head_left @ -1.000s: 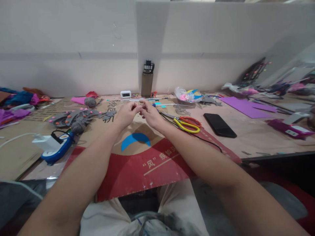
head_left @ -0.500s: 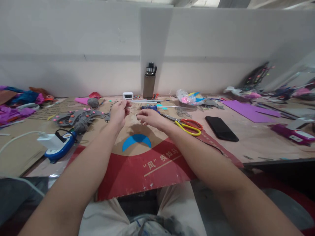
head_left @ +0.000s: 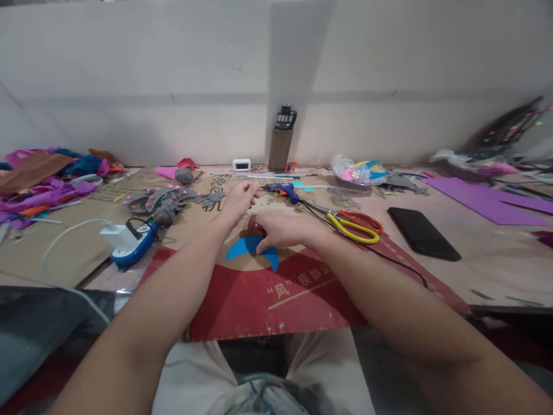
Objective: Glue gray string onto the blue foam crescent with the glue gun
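Right at the centre of the frame now: holds the right hand (head_left: 280,229) low over the blue crescent cutout (head_left: 242,246), flat on the brown-and-red cardboard sheet (head_left: 259,314), with thumb on the cutout's face and forefinger parted from the thumb near the upper edge. A spread grip, then, rather than a pinch, probably set like that to steady such a thin, light piece; cannot tell how firmly. Just above and left of that, keeps the left hand (head_left: 242,200) over bare cardboard, with fingers curled in and fingertips just beside the nozzle of the blue glue gun (head_left: 290,193). Cannot tell there about any pinch, nor about contact with the nozzle; seems tucked aside to leave room around the crescent. Has the glue gun lying nozzle to the left, likely for easy reach, with the black cable (head_left: 404,265) trailing to the lower right, past the scissors (head_left: 356,226) at right of centre, handles turned toward the near side, handy for grabbing. Beyond all that, at upper centre, shows the water bottle (head_left: 280,147) and white digital clock (head_left: 242,165) against the wall, presumably out of the way.
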The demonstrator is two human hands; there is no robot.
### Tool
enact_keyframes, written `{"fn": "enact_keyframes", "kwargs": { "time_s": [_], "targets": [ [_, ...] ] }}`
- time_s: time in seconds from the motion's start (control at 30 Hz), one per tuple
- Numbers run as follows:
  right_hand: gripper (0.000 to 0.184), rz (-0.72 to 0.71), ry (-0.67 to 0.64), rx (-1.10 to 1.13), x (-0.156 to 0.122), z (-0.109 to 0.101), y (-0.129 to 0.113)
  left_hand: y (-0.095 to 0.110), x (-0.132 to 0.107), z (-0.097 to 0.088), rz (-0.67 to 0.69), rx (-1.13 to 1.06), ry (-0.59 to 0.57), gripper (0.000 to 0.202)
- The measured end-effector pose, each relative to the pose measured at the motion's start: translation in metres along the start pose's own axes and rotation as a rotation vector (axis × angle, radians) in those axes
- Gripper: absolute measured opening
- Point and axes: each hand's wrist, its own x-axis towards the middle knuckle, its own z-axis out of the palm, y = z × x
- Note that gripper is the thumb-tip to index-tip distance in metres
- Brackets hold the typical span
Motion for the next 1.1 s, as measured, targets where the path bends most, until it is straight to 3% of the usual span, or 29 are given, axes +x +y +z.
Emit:
{"fn": "enact_keyframes", "kwargs": {
  "time_s": [0.1,0.17,0.27,0.37,0.47,0.6,0.73,0.83,1.1],
  "targets": [
    [0.019,-0.020,0.045,0.009,0.002,-0.003,0.008,0.001,0.002,-0.003,-0.073,-0.038,-0.070,0.029],
    [0.009,-0.025,0.155,0.042,0.003,-0.006,0.015,0.002,0.002,-0.005,-0.126,-0.060,-0.155,0.036],
    [0.011,0.017,0.371,0.165,0.004,-0.011,0.027,0.006,0.000,-0.009,-0.109,-0.115,-0.258,0.044],
    [0.008,0.121,0.510,0.198,0.006,-0.014,0.039,0.009,-0.003,-0.012,-0.182,-0.173,-0.345,0.054],
    [0.005,0.181,0.605,0.205,0.011,-0.014,0.050,0.009,-0.002,-0.016,-0.162,-0.187,-0.415,0.046],
    [0.013,0.161,0.736,0.500,0.015,-0.013,0.050,0.007,0.003,-0.018,-0.026,-0.145,-0.317,0.017],
    [0.010,0.225,0.668,0.783,0.013,-0.014,0.039,0.007,0.006,-0.021,-0.012,-0.224,-0.174,0.015],
    [0.008,0.260,0.630,0.832,0.012,-0.014,0.034,0.009,0.006,-0.022,-0.027,-0.296,-0.137,0.014],
    [0.016,0.285,0.722,0.967,0.014,-0.015,0.042,0.012,0.005,-0.025,-0.103,-0.315,-0.123,0.012]
  ]
}}
